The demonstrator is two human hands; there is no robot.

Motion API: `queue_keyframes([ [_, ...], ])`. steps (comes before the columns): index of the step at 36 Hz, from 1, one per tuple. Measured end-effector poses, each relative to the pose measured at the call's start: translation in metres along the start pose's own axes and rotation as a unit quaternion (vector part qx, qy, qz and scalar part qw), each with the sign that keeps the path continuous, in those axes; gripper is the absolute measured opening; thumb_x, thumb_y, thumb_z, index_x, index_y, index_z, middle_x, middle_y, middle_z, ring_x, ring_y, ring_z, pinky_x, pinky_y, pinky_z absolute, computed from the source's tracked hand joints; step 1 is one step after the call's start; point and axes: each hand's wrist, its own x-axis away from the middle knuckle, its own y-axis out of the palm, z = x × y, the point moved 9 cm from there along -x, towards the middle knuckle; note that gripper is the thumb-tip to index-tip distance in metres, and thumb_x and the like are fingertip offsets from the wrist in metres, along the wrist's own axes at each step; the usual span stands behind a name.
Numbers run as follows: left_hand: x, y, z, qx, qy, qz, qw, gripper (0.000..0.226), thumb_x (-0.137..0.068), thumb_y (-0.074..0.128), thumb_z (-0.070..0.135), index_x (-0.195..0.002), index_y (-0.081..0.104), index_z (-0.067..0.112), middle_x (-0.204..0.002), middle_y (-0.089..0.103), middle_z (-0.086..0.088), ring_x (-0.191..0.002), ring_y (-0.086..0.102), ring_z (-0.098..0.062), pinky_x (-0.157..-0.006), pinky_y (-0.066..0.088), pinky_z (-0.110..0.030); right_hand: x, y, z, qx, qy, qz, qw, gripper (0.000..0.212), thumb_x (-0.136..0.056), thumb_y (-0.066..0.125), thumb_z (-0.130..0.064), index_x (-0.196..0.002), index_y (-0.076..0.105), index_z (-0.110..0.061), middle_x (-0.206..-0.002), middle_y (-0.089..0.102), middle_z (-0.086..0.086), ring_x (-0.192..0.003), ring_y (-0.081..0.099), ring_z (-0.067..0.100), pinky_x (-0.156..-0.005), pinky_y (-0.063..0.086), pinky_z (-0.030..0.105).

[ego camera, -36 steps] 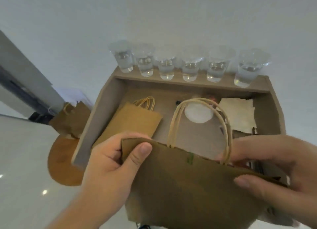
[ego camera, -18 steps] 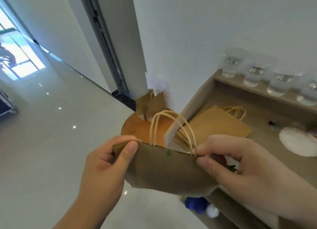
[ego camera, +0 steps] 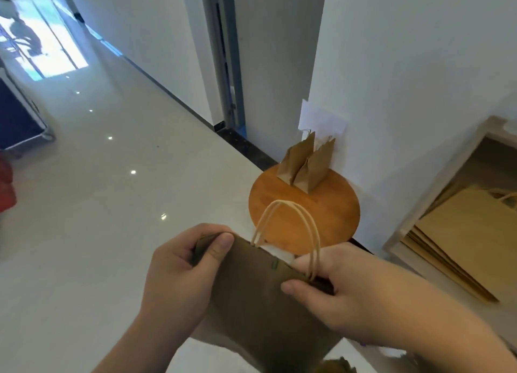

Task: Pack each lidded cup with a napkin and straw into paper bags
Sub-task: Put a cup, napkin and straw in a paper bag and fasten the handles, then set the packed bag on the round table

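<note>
Both my left hand [ego camera: 179, 272] and right hand [ego camera: 344, 291] pinch the rim of the paper bag [ego camera: 251, 297] between them; I should hold it upright and set it gently on the desk [ego camera: 330, 213] just beyond.

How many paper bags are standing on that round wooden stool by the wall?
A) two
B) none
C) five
A: two bags stand side by side on the stool; the left hand and right hand grip a third bag.

Matt brown paper bag [ego camera: 251, 297], glossy floor [ego camera: 112, 204]
</note>
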Motion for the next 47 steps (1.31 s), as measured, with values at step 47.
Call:
queue_keyframes([
  [47,-0.538,0.123,-0.117,-0.072,0.004,-0.315,0.946,0.048,-0.106,0.056,0.038,-0.139,0.042,0.071,-0.144,0.044,0.042,-0.117,0.051,0.010,-0.106,0.040,-0.034,-0.298,-0.174,0.209,-0.177,0.503,0.322,0.782,0.035,-0.111,0.047,-0.038,-0.091,0.065,-0.016,-0.090,0.070,0.006,-0.078,0.067,0.018,-0.060,0.051,0.028],
])
